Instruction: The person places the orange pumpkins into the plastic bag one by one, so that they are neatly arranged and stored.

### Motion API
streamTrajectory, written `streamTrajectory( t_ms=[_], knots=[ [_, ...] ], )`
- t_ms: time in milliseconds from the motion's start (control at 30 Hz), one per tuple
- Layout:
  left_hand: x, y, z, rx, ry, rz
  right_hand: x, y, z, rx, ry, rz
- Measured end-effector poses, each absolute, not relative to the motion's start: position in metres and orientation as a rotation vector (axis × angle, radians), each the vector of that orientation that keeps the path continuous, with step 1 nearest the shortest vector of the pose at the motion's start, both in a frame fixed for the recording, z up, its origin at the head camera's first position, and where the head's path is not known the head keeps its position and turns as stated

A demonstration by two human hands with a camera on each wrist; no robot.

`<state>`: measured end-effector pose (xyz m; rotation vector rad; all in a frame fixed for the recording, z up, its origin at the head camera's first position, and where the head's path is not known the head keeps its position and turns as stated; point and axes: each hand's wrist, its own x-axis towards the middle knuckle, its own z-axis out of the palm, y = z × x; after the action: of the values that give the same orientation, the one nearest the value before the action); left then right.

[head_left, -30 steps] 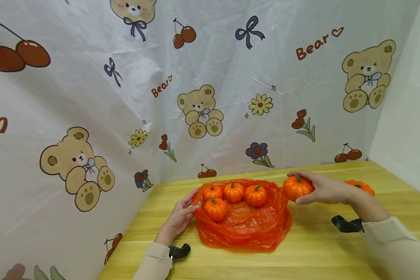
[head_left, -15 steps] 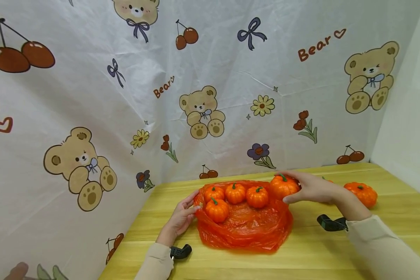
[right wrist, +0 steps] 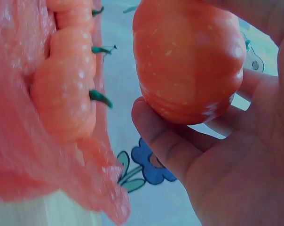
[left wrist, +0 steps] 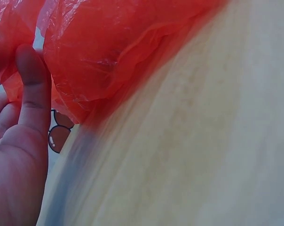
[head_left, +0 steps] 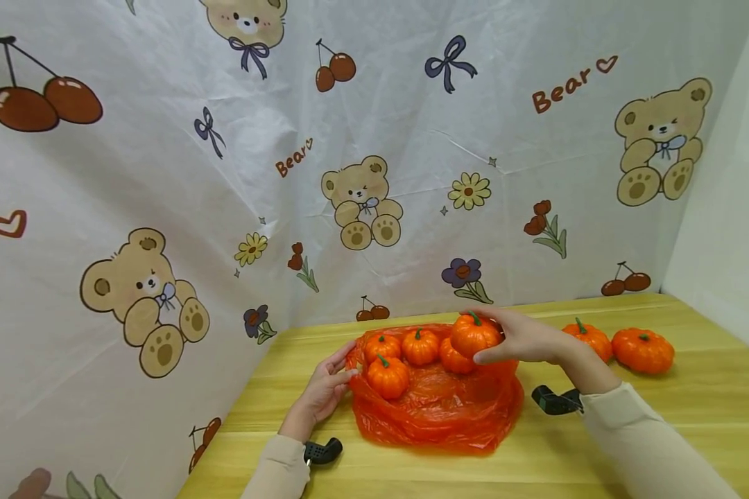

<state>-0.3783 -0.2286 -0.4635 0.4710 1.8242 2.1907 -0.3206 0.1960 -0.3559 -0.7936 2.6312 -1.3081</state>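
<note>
A red plastic bag lies open on the table with several small orange pumpkins inside. My left hand pinches the bag's left rim between thumb and fingers; the left wrist view shows the thin plastic at the thumb. Over the bag's right side, my right hand grips another orange pumpkin with a green stem. In the head view that pumpkin partly covers one in the bag. The right wrist view shows the held pumpkin raised beside a row of bagged pumpkins.
Two more orange pumpkins, one fully visible and one partly behind the right forearm, sit on the wooden table at the right. A white curtain printed with bears hangs behind. Black camera mounts stick out from both wrists.
My right hand has carried its pumpkin leftward, from beside the bag's right edge to above the bag. The pumpkins at the right have come into fuller view. My left hand stays at the rim.
</note>
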Motion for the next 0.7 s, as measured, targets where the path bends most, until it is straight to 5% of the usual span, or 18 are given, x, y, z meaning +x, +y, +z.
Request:
streamTrajectory(
  t_ms=[700],
  knots=[
    [-0.379, -0.230, -0.463, 0.480, 1.836, 2.182, -0.339, 0.148, -0.374, -0.774, 2.670, -1.247]
  ],
)
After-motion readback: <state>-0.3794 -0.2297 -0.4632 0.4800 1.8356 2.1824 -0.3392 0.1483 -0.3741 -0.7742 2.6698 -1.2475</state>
